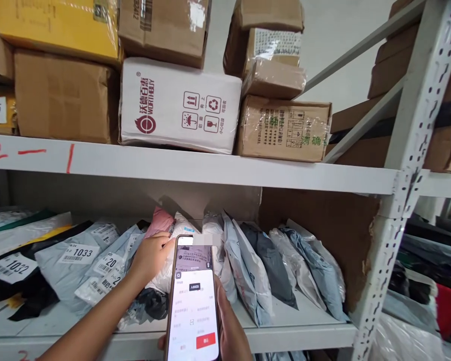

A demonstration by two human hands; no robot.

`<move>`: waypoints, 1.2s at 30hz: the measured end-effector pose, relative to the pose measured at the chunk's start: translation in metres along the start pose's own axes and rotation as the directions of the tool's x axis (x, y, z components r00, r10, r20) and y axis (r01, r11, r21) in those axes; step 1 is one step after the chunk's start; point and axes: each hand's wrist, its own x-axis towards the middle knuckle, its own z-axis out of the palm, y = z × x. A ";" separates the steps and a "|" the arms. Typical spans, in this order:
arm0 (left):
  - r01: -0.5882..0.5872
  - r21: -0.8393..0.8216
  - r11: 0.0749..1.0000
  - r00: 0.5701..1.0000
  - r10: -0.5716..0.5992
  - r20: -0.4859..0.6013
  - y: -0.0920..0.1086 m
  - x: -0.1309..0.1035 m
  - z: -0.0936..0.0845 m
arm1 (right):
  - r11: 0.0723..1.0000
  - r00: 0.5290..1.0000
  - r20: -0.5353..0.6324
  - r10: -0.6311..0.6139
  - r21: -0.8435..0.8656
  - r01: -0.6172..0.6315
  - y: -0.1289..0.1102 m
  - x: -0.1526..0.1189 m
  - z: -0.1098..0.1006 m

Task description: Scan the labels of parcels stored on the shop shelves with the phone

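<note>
My right hand (229, 321) is closed around a smartphone (191, 321), held upright before the lower shelf. Its lit screen has a camera strip at the top, a form below and a red button. Past the phone's left edge, my left hand (154, 255) reaches in among the parcels, its fingers bent against a white plastic parcel bag (182, 224). The phone hides part of these fingers and much of that bag. A pink parcel (160, 220) rests just behind the left hand, and a black plastic bundle (154, 302) lies below it.
Grey and white mailing bags (244, 271) lean in a row on the right. Labelled bags (78, 253) lie at the left. Above, the upper shelf's white beam (195, 168) carries cardboard boxes (65, 95) and a white box (173, 105). A perforated metal post (394, 225) bounds the right side.
</note>
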 end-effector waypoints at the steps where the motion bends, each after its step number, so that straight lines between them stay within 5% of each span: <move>1: 0.001 0.001 1.000 1.000 -0.001 0.008 0.000 0.000 0.000 | 1.000 1.000 0.012 -0.010 -0.002 0.010 0.001 -0.001 0.001; 22: -0.009 -0.025 1.000 0.999 0.009 -0.032 -0.007 0.000 0.005 | 0.996 1.000 -0.003 0.006 -0.094 -0.006 -0.006 -0.006 0.003; 28: -0.030 0.031 0.999 0.999 0.031 -0.031 -0.003 0.000 0.003 | 0.985 0.985 0.153 -0.074 -0.141 0.096 -0.009 -0.022 0.001; 36: 0.004 0.054 0.999 1.000 -0.002 -0.030 0.000 0.000 0.002 | 0.976 0.982 -0.144 -0.123 -0.197 0.093 0.008 -0.027 -0.002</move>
